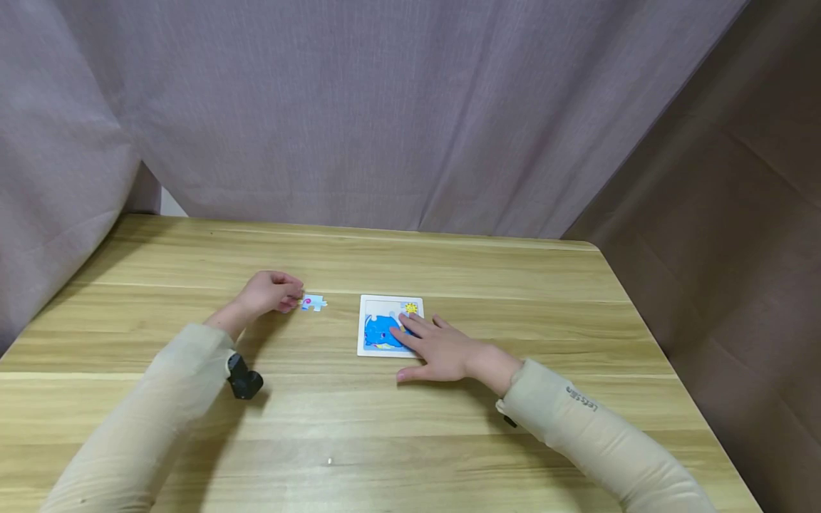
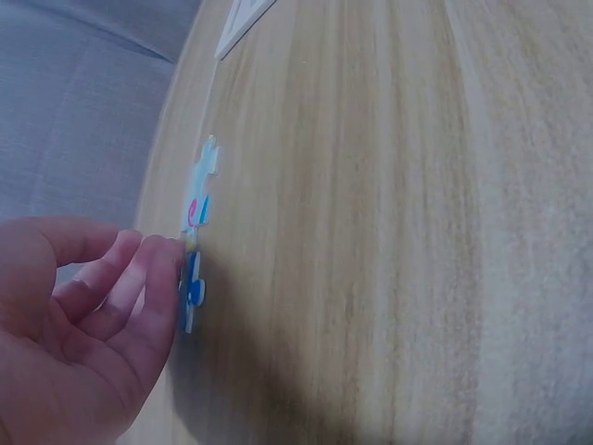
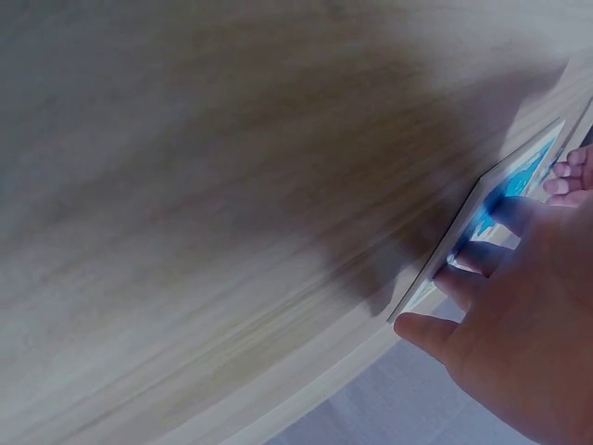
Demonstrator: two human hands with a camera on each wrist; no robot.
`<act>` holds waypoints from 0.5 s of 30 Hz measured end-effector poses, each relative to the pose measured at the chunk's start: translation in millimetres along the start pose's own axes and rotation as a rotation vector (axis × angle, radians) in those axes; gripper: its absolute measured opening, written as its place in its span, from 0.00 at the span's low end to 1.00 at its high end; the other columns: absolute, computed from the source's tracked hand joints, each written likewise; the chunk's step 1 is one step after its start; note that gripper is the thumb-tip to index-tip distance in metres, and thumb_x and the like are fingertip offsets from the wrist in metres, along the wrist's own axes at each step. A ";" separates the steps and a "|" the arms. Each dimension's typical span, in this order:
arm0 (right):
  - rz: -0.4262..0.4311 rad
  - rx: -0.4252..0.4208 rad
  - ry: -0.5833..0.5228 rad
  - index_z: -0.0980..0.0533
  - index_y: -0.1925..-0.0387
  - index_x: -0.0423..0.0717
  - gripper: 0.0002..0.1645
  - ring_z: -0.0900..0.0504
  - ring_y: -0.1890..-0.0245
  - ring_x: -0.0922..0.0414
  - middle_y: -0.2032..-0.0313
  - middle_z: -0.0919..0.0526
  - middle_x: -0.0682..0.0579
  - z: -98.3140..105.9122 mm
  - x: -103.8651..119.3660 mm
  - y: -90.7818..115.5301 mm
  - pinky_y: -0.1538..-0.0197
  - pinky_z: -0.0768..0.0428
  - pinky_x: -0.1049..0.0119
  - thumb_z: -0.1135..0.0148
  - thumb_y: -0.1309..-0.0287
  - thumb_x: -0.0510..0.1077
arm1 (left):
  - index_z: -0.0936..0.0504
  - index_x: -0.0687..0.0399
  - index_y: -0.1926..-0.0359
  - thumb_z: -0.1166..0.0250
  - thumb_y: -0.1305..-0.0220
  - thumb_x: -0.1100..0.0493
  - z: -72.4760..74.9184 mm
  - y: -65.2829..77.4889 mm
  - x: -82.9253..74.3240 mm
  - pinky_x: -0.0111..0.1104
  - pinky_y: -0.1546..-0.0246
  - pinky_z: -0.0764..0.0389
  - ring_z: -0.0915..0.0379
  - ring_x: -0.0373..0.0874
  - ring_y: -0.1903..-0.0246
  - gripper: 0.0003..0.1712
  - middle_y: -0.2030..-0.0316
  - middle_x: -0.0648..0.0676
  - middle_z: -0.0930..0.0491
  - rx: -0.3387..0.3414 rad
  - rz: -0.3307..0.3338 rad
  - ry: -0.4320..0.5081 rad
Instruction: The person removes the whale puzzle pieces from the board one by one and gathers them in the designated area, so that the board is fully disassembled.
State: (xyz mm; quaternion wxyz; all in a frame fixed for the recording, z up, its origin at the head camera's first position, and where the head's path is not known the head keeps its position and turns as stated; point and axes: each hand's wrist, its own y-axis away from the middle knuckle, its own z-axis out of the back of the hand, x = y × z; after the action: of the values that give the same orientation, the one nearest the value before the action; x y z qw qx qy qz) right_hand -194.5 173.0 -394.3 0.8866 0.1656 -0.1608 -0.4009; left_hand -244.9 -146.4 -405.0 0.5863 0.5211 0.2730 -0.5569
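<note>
My left hand [image 1: 268, 292] has bent fingers, with the tips at jigsaw pieces left of the puzzle board. One light-blue puzzle piece [image 1: 314, 303] with a pink swirl lies beside those fingertips. In the left wrist view, a darker blue puzzle piece [image 2: 193, 289] shows along the fingers, partly hidden; whether they pinch it is unclear. My right hand [image 1: 442, 351] spreads its fingers over the right side of the square, white-framed puzzle board [image 1: 360, 326], touching it. A blue animal and a yellow sun show on the board, part of whose picture area is pale and bare.
The wooden table [image 1: 385, 434] carries a tiny white speck [image 1: 330, 461] near the front. Grey curtain [image 1: 359, 121] hangs behind the far edge, and a brown drape [image 1: 737, 235] borders the right side. A black device [image 1: 244, 377] sits at the left cuff.
</note>
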 end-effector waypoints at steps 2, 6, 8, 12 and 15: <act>0.000 -0.005 -0.002 0.56 0.27 0.58 0.51 0.61 0.26 0.53 0.26 0.61 0.52 -0.7 -0.8 -0.1 0.27 0.58 0.45 0.56 0.44 0.75 | 0.31 0.78 0.46 0.49 0.32 0.64 0.1 -0.4 -1.4 0.24 0.69 0.20 0.27 0.31 0.75 0.20 0.66 0.55 0.18 0.000 -0.004 -0.014; 0.004 -0.026 0.007 0.55 0.27 0.58 0.50 0.61 0.26 0.51 0.26 0.60 0.51 -2.5 -2.5 0.2 0.28 0.57 0.45 0.56 0.44 0.75 | 0.31 0.76 0.45 0.49 0.32 0.62 -2.4 -3.1 -6.7 0.24 0.67 0.21 0.28 0.32 0.74 0.21 0.66 0.54 0.19 0.020 -0.012 -0.021; 0.016 -0.054 0.030 0.53 0.27 0.57 0.50 0.57 0.27 0.48 0.27 0.56 0.49 -3.3 -2.9 0.3 0.28 0.54 0.45 0.56 0.44 0.75 | 0.31 0.75 0.45 0.49 0.33 0.61 -5.7 -5.5 -10.2 0.25 0.65 0.21 0.28 0.32 0.73 0.22 0.65 0.54 0.19 0.033 -0.014 -0.021; 0.032 -0.114 0.065 0.49 0.28 0.54 0.50 0.48 0.30 0.45 0.32 0.45 0.45 -5.1 -3.3 -0.1 0.29 0.48 0.48 0.54 0.44 0.75 | 0.29 0.71 0.44 0.49 0.33 0.60 -17.7 -11.1 -18.7 0.28 0.60 0.20 0.25 0.35 0.69 0.22 0.59 0.60 0.19 0.049 -0.010 -0.041; 0.030 -0.129 0.064 0.49 0.28 0.53 0.50 0.45 0.32 0.46 0.34 0.42 0.45 -6.1 -4.2 0.3 0.29 0.46 0.49 0.54 0.45 0.75 | 0.29 0.70 0.43 0.49 0.32 0.59 -30.9 -14.8 -26.0 0.31 0.57 0.20 0.23 0.39 0.65 0.22 0.53 0.65 0.21 0.068 -0.014 -0.044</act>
State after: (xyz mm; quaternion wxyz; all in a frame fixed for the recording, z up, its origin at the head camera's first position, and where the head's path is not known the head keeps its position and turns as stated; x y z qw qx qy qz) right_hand -194.3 177.3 -400.2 0.9059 0.1187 -0.1085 -0.3917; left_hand -256.8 -106.1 -395.6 0.5702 0.5267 0.2444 -0.5812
